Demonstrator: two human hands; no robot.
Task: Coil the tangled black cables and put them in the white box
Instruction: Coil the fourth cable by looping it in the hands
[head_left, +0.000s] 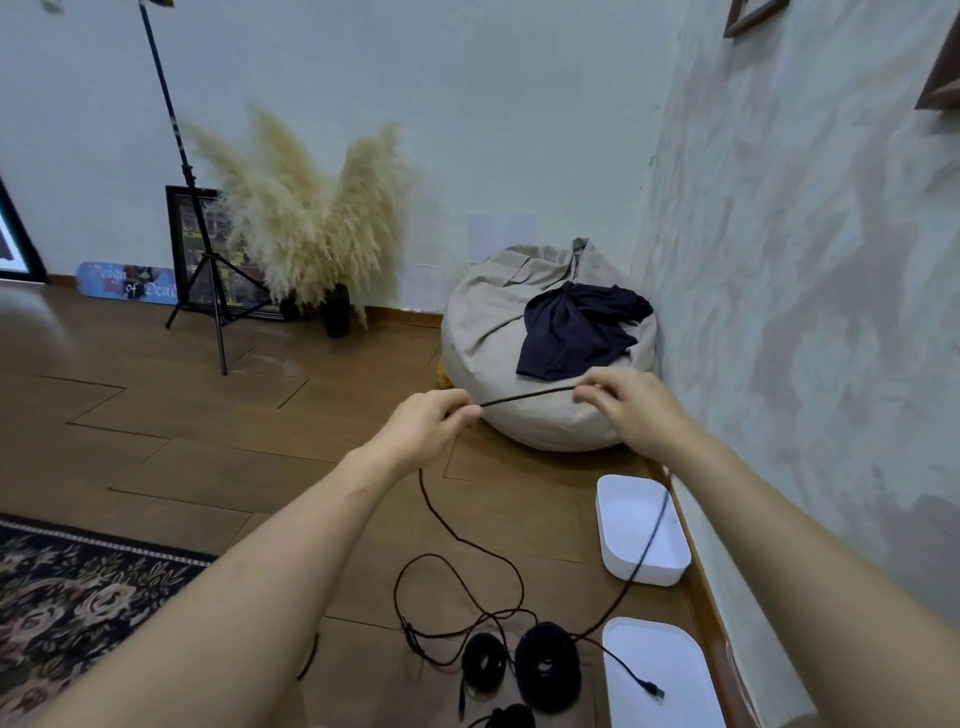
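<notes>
We see a thin, braided black cable (524, 397) pulled taut between two bare hands in front of a slumped beige fabric beanbag (488, 332) at 12 o'clock. The left hand (431, 421) pinches one end of the span, its fingers (457, 408) curled together on the cord against the thumb. The right hand (628, 410) grips the other end, fingertips closed on it.

From the left hand the cable drops to the wooden plank floor (182, 415) and wanders in loose loops toward 6 o'clock. From the right hand it hangs down across the open white box (649, 574), a smooth, round-cornered plastic tub at 4 o'clock beside the wall. At 6 o'clock lie two tight round black coils (548, 667), touching the loose tangle.

A flat white round-cornered piece (660, 670), lid or tray we cannot tell, sits at 5 o'clock with a plug end (655, 690) resting on it. A crumpled dark garment (576, 332) drapes over the beanbag. Feathery pampas grass (306, 208) stands at 11 o'clock, and a patterned rug (78, 587) lies at 8 o'clock.
</notes>
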